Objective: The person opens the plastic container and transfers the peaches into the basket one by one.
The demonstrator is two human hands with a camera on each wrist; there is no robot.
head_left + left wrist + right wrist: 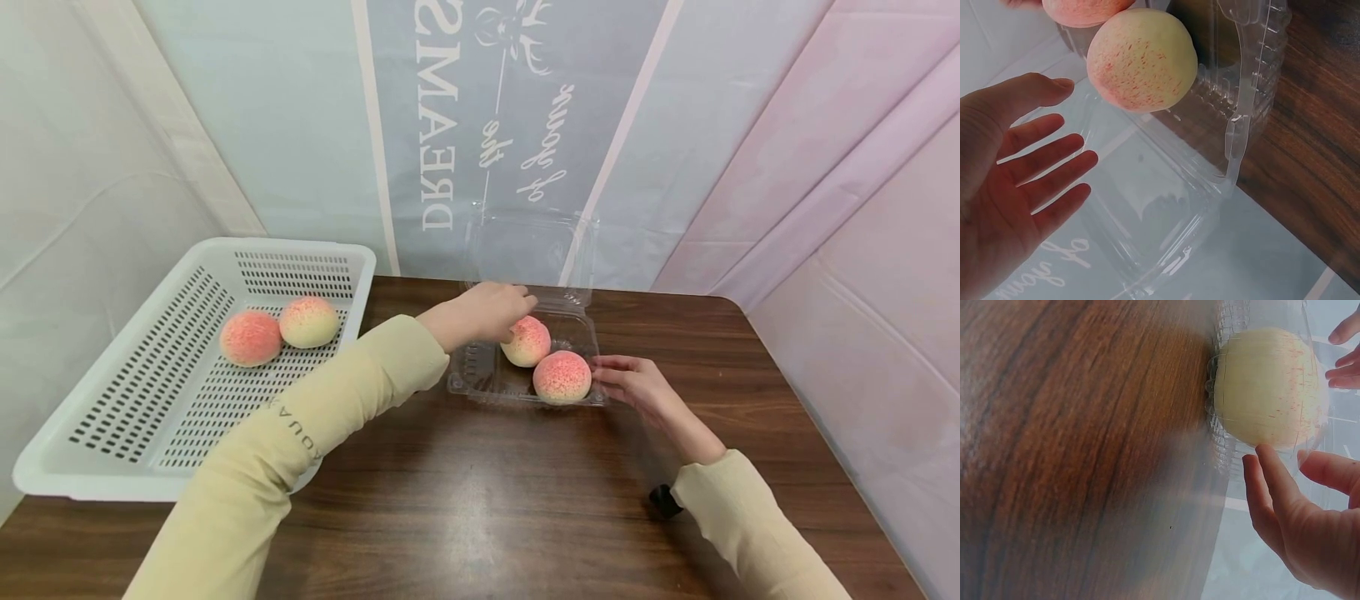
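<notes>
Broadly, a printed cloth backdrop fills the upper part of the frame and meets a dark wood table spreading across the lower part. At left, a white perforated basket stands mouth upward, which presumably keeps its contents easy to reach. Centrally, a clear hinged container rests on the table, its lid raised at the rear in front of the cloth; thus raised, the lid leaves the base accessible from above, propped perhaps by the hinge or the cloth. The left hand, entering from the lower left, hovers over the container with fingers widely spread; it holds nothing, its thumb just beside the rear ball in the left wrist view. The right hand sets its fingertips at the container's right wall, a narrow gap between thumb and fingers, probably to steady the light plastic; whether it pinches the wall cannot be told. Rear ball and front ball, both peach-like, sit close together inside the container, whose walls should check any rolling; a redder ball and a paler ball lie side by side in the basket. Smallest, a black object beside the right sleeve is too obscured to identify.
</notes>
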